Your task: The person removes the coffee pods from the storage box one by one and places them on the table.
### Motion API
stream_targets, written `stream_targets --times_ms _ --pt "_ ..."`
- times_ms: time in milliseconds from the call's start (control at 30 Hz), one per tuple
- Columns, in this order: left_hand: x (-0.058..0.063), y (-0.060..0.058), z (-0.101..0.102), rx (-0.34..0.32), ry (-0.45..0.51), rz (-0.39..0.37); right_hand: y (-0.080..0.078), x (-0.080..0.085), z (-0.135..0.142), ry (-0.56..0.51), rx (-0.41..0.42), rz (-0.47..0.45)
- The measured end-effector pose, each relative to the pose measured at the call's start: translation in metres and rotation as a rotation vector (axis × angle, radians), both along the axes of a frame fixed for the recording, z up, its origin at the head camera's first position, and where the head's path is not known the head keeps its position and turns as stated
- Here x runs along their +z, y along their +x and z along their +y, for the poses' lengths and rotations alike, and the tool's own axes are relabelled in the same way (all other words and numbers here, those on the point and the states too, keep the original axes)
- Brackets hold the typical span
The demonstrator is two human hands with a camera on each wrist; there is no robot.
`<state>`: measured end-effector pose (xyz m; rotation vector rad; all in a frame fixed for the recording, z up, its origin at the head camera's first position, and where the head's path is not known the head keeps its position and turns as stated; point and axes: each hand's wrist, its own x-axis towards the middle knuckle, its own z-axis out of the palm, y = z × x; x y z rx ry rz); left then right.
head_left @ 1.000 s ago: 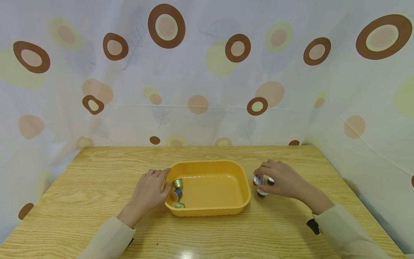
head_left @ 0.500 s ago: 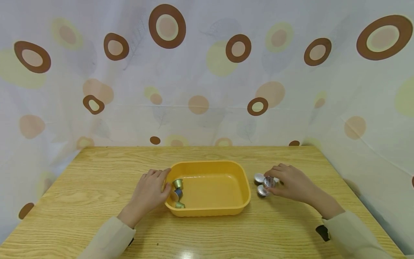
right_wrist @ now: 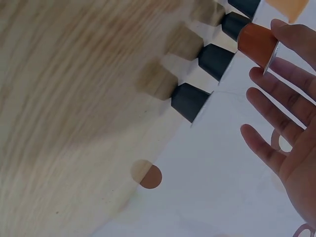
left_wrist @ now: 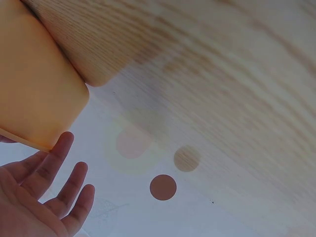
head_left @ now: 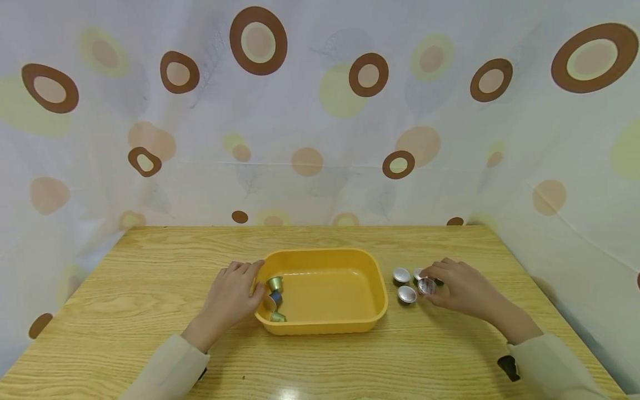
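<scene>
The orange capsule (right_wrist: 256, 44) is a small cup with a smooth, coppery body that tapers to a narrower base, capped by a flat, silvery lid bearing dark markings, and it sits lid up between the thumb and fingers of the right hand (head_left: 457, 290), which pinch it at the lid edge. It is to the right of the yellow tray (head_left: 320, 328), close beside four dark capsules (right_wrist: 190, 102) with silvery lids standing on the wooden surface (head_left: 320, 366). The left hand (head_left: 230, 294) holds the tray's left rim between thumb and fingers.
</scene>
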<state>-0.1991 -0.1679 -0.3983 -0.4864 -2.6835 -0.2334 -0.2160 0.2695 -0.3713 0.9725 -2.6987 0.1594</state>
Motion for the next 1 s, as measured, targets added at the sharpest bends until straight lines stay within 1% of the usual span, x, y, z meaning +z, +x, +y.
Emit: stream_targets --times_ms 400,600,1000 --pt "0.001 0.001 0.0 -0.003 0.0 -0.001 -0.001 -0.013 0.005 0.025 -0.026 -0.015" --pt "0.001 0.001 0.0 -0.003 -0.001 0.004 -0.001 -0.016 0.005 0.029 -0.032 -0.022" --pt "-0.001 0.0 0.0 0.007 -0.003 -0.012 -0.001 -0.019 0.006 0.027 -0.034 -0.026"
